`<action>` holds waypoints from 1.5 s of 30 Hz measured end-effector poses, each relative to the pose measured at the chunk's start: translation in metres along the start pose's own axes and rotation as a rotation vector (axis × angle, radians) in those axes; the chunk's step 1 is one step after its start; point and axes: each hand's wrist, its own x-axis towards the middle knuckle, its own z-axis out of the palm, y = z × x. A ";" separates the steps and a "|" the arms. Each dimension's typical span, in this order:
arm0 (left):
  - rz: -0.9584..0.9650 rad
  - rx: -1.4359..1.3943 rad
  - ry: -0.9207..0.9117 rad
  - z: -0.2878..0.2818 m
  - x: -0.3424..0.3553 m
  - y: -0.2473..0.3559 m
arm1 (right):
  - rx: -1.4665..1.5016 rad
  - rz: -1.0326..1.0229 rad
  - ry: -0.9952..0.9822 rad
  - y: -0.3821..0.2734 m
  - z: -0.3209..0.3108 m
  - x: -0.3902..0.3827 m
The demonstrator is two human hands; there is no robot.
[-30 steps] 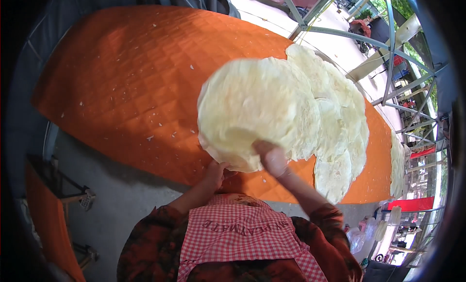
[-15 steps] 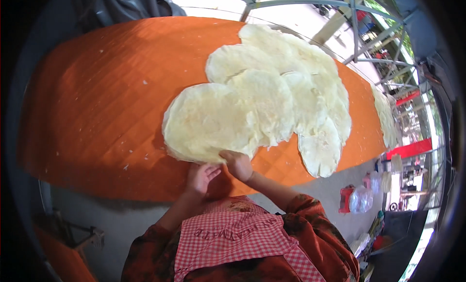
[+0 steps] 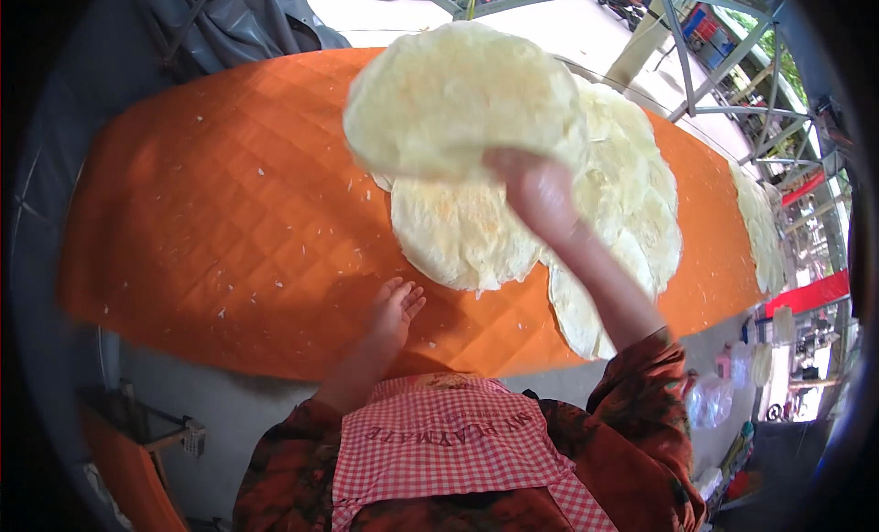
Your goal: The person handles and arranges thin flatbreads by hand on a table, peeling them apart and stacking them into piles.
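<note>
My right hand (image 3: 536, 184) grips the near edge of a large, pale, thin round flatbread (image 3: 458, 88), which is raised over the others and slightly blurred. Below it, overlapping pale flatbreads (image 3: 467, 234) lie in layers on the centre and right of the orange quilted cloth (image 3: 220, 202) covering the table. My left hand (image 3: 394, 312) is open, fingers slightly curled and apart, over the bare cloth just short of the nearest flatbread, holding nothing.
More flatbreads (image 3: 755, 234) lie at the far right end. A grey tarpaulin (image 3: 229, 24) hangs at back left. Metal framing (image 3: 687, 56) borders the back and right. Plastic bags (image 3: 710, 399) sit beside the table at lower right. Another orange-covered surface (image 3: 128, 454) is at lower left.
From half a second ago, my right hand has lifted the top flatbread away from me, uncovering the one below. My left hand stays near the front, slightly shifted, fingers apart.
</note>
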 end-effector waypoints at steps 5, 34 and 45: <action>0.099 0.029 0.072 0.029 0.017 -0.031 | 0.104 0.186 -0.397 0.027 0.129 -0.180; 0.002 0.054 -0.094 0.057 0.049 -0.042 | 0.325 0.561 -0.489 0.149 0.082 -0.031; 0.341 0.375 0.239 0.041 0.062 -0.031 | 0.156 0.219 -0.232 0.023 0.107 -0.135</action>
